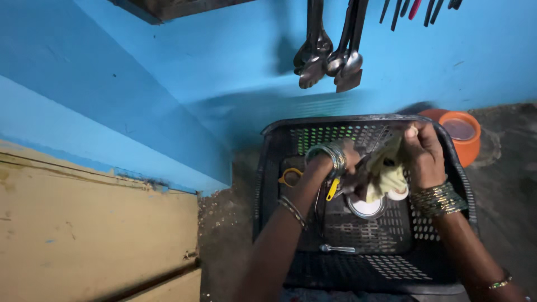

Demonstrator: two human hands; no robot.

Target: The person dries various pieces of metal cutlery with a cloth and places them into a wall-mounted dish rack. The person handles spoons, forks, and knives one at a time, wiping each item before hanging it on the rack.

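Observation:
A black perforated plastic basket (274, 168) stands on a dark counter. Both my hands are over it. My right hand (422, 154) grips a pale yellow cloth (386, 168) wrapped around something. My left hand (349, 165) holds a metal utensil against the cloth; the hand is bent at the wrist and mostly hidden behind green bangles (330, 155). In the basket lie a small round metal cup (366, 208), a yellow-handled tool (333, 190), an orange-yellow ring-shaped tool (290, 177) and a small metal spoon (337, 248).
An orange plastic container (460, 134) with a lid stands right of the basket. Metal spoons and ladles (327, 56) hang on the blue wall above. A pale yellow door or panel (95, 223) is at the left.

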